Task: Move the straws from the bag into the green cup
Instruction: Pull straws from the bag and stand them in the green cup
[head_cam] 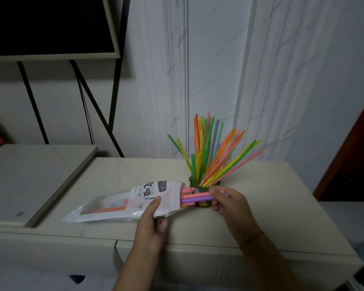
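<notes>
- Screen (51,26): dark, pale-framed, carried on black legs; recorded at upper left.
- Slab (29,181): pale and flat, set at lower left, beside the cabinet.
- Bag (114,204): clear plastic with a white printed panel, laid on its side on the cabinet, mouth turned right toward the cup. Orange and pink straws were seen inside. A large character 吸 was read on the panel; the smaller print could not be made out.
- Left hand (153,223): the bag was gripped near its mouth, thumb laid on top, fingers curled beneath.
- Bunch (198,199): purple and pink straws, protruding from the bag's mouth and held level just in front of the cup.
- Cup (192,182): green, stood upright on the cabinet, largely hidden.
- Straws (210,156): many, in orange, green, yellow, pink and blue; stood in the cup and fanned out, mostly rightward.
- Right hand (229,204): the bunch's free ends were pinched between thumb and curled fingers.
- Cabinet (271,196): cream top, drawer front below.
- Wall (282,80): white marbled panels behind.
</notes>
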Tool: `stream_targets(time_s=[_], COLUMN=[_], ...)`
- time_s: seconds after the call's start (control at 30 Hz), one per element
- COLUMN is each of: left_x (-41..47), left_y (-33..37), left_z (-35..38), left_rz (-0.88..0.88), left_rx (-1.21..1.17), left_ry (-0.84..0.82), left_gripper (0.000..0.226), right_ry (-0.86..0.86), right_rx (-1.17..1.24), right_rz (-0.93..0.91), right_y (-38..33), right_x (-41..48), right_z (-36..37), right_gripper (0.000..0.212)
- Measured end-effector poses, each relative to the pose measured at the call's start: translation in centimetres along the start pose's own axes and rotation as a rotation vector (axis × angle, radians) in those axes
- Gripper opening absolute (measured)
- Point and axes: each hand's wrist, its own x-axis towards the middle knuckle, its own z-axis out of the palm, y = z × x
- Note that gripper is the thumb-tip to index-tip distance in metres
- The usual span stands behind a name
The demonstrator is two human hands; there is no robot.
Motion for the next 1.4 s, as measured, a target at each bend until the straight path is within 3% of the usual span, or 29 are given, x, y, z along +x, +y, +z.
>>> stream_targets(time_s=[0.17, 0.33, 0.43, 0.67, 0.97, 1.2, 1.4], left_x=[0.2, -0.1, -0.3, 0.2, -0.5, 0.2, 0.2], left_y=[0.2, -0.4, -0.6, 0.6, -0.8, 1.1, 0.8], left_z=[-0.2, 0.6, 1.0, 0.2, 1.2, -0.2, -0.3], left_rz=[-0.008, -0.007, -0.001, 0.048, 0.031, 0.063, 0.045], left_rx=[-0.059, -0.082, -0.079, -0.110, -0.084, -0.090, -0.093], left_ry=[0.014, 0.017, 0.003, 0.021, 0.036, 0.078, 0.086], left_gripper=[0.022, 0.025, 0.023, 0.031, 0.035, 0.047, 0.049], right_ry=[0.040, -0.081, -0.146, 0.012, -0.066, 0.060, 0.174], right_rx=[0.196, 0.324, 0.295, 0.254, 0.257, 0.221, 0.129], right_rz=[-0.028, 0.054, 0.068, 0.033, 0.104, 0.037, -0.075], right_y=[-0.8, -0.1, 0.5, -0.8, -0.1, -2.3, -4.4], right_x=[0.6, -0.3, -0.9, -0.3, -1.0, 0.9, 2.9], right_z=[-1.0, 0.9, 1.9, 0.6, 2.3, -1.2, -3.8], right_gripper=[0.022, 0.012, 0.009, 0.015, 0.008, 0.014, 0.006])
